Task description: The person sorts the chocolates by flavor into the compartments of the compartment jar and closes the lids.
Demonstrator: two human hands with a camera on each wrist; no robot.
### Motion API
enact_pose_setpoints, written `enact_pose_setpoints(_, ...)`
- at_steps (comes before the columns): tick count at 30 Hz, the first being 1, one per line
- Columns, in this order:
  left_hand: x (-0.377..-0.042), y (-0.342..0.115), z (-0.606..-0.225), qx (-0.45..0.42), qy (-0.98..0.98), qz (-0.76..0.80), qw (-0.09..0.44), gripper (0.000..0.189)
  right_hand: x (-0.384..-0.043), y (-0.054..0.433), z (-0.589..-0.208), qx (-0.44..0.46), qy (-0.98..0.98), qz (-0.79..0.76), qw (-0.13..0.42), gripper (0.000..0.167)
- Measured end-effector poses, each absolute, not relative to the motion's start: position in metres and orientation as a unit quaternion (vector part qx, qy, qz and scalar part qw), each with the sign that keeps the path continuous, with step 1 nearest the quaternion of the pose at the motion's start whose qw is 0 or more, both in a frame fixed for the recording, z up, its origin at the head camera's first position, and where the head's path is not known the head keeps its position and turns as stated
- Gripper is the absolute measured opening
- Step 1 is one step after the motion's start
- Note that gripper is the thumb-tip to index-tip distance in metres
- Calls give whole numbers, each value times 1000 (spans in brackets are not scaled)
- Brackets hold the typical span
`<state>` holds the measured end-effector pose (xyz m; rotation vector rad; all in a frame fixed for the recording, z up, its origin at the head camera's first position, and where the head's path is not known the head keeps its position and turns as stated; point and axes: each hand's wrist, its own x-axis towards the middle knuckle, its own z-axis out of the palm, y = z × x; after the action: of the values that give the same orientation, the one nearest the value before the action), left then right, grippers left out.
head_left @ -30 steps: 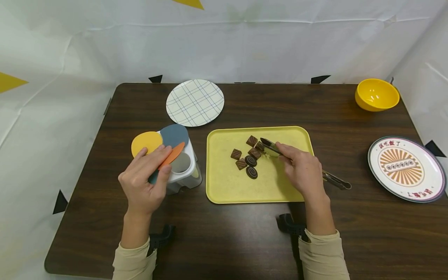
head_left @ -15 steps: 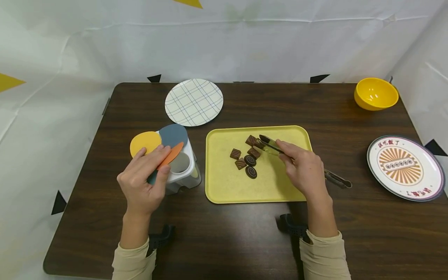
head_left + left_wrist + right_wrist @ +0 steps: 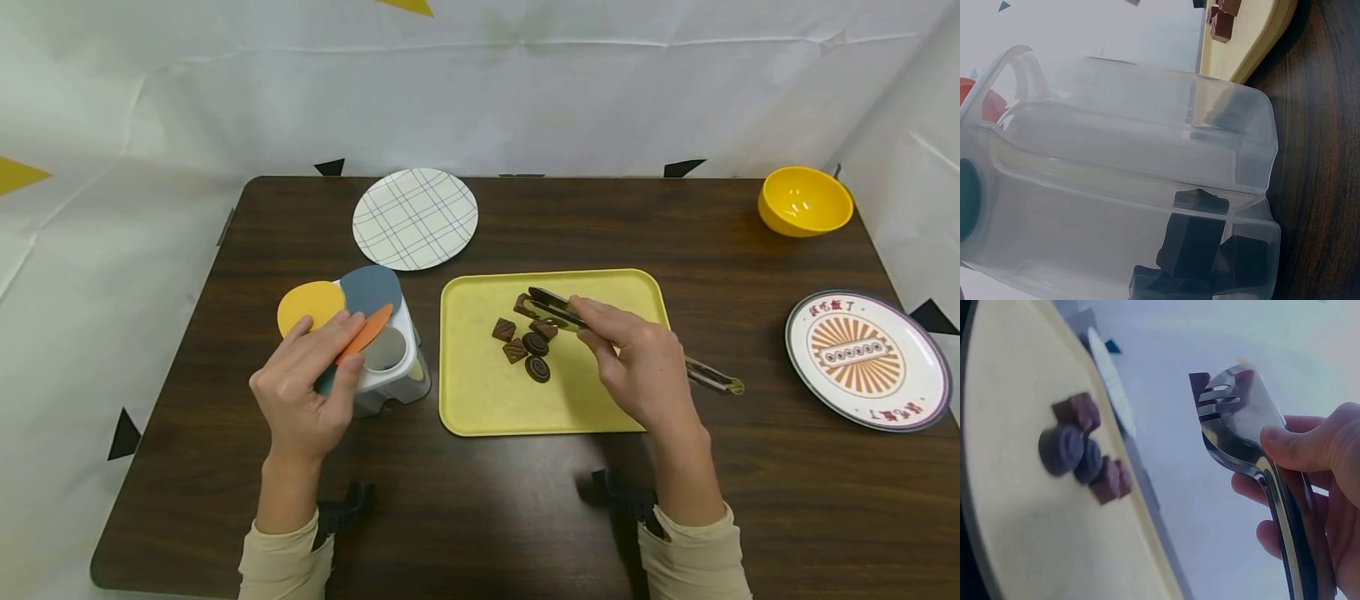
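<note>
Your left hand (image 3: 307, 379) pinched the tilted-up orange lid (image 3: 369, 333) of the container (image 3: 401, 387), on the tabletop (image 3: 480, 533) toward its left edge. Your right hand (image 3: 637, 358) gripped the tongs (image 3: 1281, 501), with one chocolate piece (image 3: 1197, 384) caught between their tips, clear of the yellow tray (image 3: 480, 404) near the tabletop's middle. What seemed to matter was the sideways gap: from that piece, the container's uncovered opening (image 3: 386, 348) lay toward the tabletop's left edge and somewhat nearer its near edge — beyond the tray's left rim. The tongs' long axis ran slantwise, tips toward the tabletop's far left corner, handle toward its near right — so they pointed past the opening. Your left hand was much the nearer to it.
</note>
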<state>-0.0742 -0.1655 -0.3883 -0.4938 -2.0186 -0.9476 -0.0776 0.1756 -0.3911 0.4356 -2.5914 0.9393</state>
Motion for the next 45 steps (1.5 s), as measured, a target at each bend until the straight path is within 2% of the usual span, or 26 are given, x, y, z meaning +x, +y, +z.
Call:
enact_pose_setpoints(8, -74, -165, -388, -194, -804, -377, 418, 52, -72, 161, -376, 217, -895, 335, 200, 42)
enact_pose_setpoints(16, -74, -165, -388, -195, -804, -378, 415, 52, -69, 147, -365, 249, -883, 343, 202, 45)
enact_pose_setpoints(24, -74, -165, -387, -195, -803, -380, 416, 51, -66, 134, -352, 287, -858, 365, 219, 38)
enact_pose_setpoints(45, -76, -171, -396, -194, -806, -380, 411, 49, -64, 88, -339, 361, -850, 320, 210, 38)
